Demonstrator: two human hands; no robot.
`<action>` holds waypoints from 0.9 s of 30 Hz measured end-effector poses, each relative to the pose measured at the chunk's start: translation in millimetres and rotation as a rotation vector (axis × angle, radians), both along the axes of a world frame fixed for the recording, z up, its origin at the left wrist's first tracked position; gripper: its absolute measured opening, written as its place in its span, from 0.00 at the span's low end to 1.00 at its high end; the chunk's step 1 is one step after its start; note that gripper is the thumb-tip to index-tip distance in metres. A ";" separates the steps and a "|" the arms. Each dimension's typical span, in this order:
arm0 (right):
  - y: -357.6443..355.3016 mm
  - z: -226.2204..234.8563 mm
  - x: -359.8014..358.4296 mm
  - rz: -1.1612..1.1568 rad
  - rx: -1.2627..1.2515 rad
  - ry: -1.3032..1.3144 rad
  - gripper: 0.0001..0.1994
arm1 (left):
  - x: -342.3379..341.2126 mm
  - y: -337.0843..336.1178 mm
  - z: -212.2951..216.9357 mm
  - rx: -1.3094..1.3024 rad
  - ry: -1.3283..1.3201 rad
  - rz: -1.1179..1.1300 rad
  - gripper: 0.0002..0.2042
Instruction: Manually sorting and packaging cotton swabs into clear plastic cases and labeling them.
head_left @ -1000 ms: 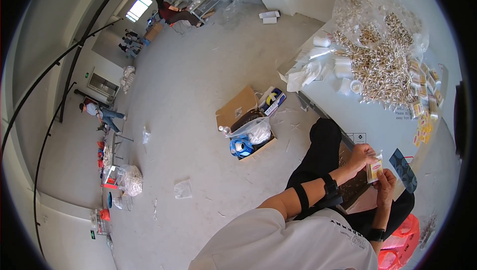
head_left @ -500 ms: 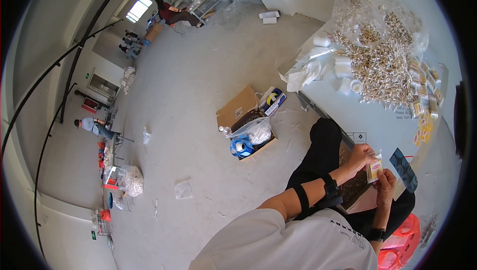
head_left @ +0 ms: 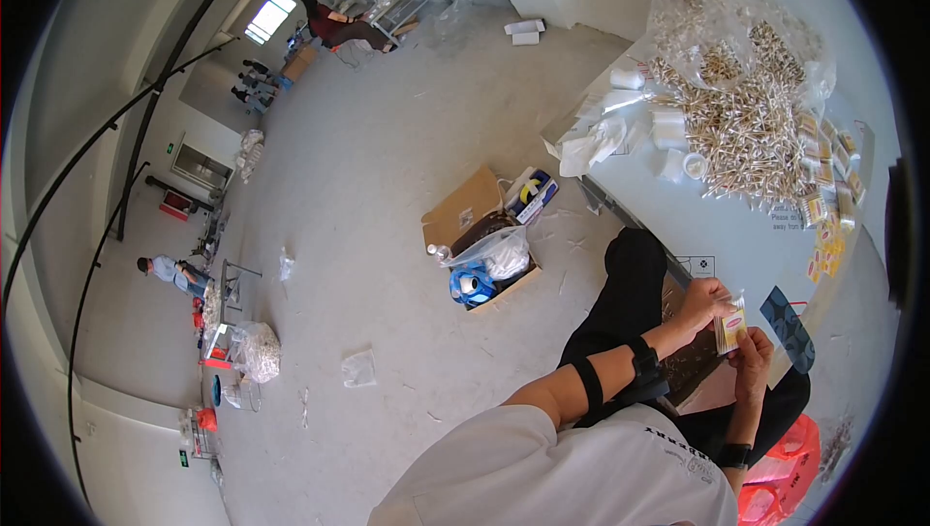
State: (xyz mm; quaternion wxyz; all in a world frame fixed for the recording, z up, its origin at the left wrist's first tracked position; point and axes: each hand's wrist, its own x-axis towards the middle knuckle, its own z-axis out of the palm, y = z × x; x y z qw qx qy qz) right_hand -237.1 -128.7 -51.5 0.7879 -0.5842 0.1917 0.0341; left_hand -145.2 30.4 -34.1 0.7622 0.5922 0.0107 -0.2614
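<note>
Over my lap at the table's edge, both hands are closed on one small clear packet of cotton swabs [head_left: 730, 328] with a yellow and white card in it. My left hand [head_left: 703, 305] pinches its upper end, where clear film sticks up. Lower down, my right hand [head_left: 750, 356] grips the packet's side between thumb and fingers. A big heap of loose cotton swabs [head_left: 741, 143] spills from a clear plastic bag [head_left: 683, 17] on the grey table [head_left: 644, 187]. Filled packets [head_left: 845, 199] lie right of the heap, with several yellow cards [head_left: 826, 253] nearer me.
White plastic tubs [head_left: 668, 131] stand left of the heap. A dark patterned sheet [head_left: 787, 330] rests by the table's near edge. On the floor sits an open cardboard box [head_left: 463, 204] of bags and bottles. Red plastic bags [head_left: 787, 468] are beside my leg. Other people sit at distant tables.
My hands and the packet stay almost still. The far person at the left has shifted slightly downward in the picture, toward the table there.
</note>
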 end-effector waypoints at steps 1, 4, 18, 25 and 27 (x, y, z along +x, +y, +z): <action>0.0 -0.1 -0.2 0.000 0.000 0.000 0.10 | -0.1 0.3 0.7 0.000 0.000 0.000 0.08; 0.1 -0.5 -0.1 -0.005 0.007 0.002 0.10 | -0.2 0.6 2.8 -0.015 0.007 -0.006 0.08; -2.8 -3.9 -0.2 -0.012 0.000 0.000 0.10 | 1.0 -4.4 -2.3 -0.023 0.000 0.021 0.07; -1.9 -1.6 -0.4 -0.019 0.019 -0.008 0.10 | 1.4 -3.4 1.1 -0.012 -0.005 0.010 0.07; -2.8 -2.4 -1.1 -0.030 0.016 0.003 0.10 | 0.8 -2.6 4.6 -0.025 -0.011 0.007 0.07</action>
